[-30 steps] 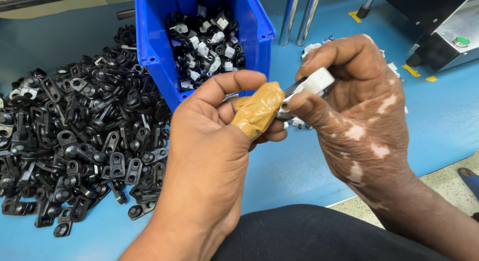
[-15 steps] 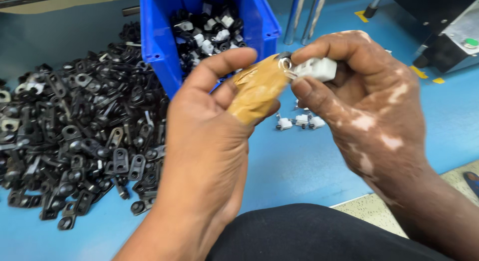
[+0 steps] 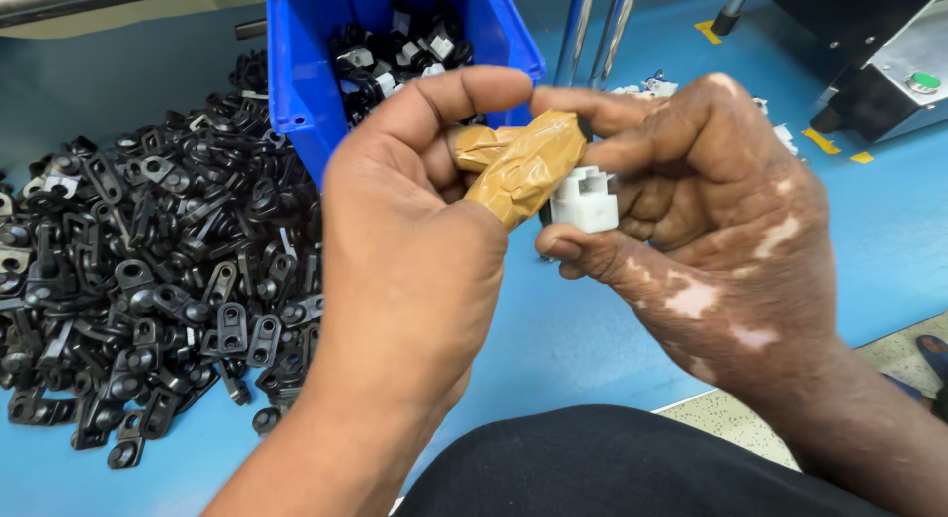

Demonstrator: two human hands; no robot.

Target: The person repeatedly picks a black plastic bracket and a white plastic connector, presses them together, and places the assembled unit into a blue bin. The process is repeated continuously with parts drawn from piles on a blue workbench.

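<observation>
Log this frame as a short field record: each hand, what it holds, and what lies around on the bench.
left hand: raised over the bench, thumb wrapped in tan tape, tip meeting the white part
right hand: pinching a small white plastic part between fingers and thumb
black parts pile: loose heap of small black brackets on the blue bench, left of the hands
blue bin: behind the hands, holding mixed black and white pieces
blue bench: a few white pieces lie behind the right hand
machine: dark housing with green button, top right

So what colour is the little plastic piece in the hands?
White: the plastic piece shows best in the head view, in the right hand.
</observation>
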